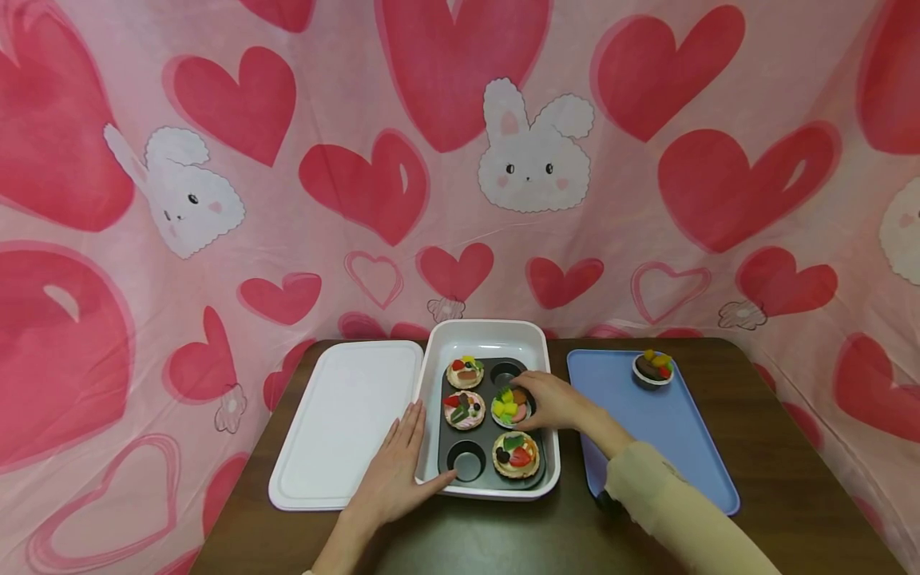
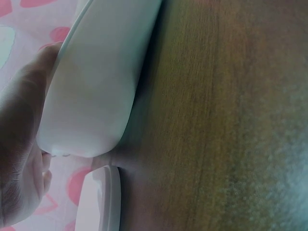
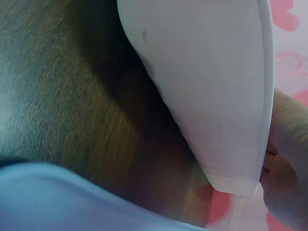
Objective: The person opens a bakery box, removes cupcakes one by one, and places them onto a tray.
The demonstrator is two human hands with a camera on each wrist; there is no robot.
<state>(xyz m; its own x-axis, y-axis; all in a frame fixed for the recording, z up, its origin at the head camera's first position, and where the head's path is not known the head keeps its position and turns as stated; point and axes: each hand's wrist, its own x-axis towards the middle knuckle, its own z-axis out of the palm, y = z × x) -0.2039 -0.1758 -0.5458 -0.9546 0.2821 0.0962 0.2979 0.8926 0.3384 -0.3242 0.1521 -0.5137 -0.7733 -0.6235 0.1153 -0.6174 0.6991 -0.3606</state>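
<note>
In the head view my right hand [image 1: 549, 401] reaches over the right rim of a white box [image 1: 537, 479]. Its thumb and fingers grip a fruit-topped cupcake [image 1: 509, 406] at the middle right cup of a dark muffin tin [image 1: 480, 439]. Whether the cupcake touches the cup's bottom is hidden. My left hand [image 1: 395, 467] rests against the box's front left corner, fingers extended along the side and thumb along the front rim. A fruit tart [image 1: 515, 455] lies in the near right cup; two others, a tart [image 1: 464, 410] and a tart [image 1: 465, 373], fill left cups.
Left of the box lies a white lid [image 1: 345, 423], close to its side. On the right, a blue tray [image 1: 647, 439] holds a chocolate cupcake [image 1: 652, 369] near its far edge. All stand on a brown wooden table [image 1: 460, 535] before a pink heart-patterned cloth [image 1: 446, 216].
</note>
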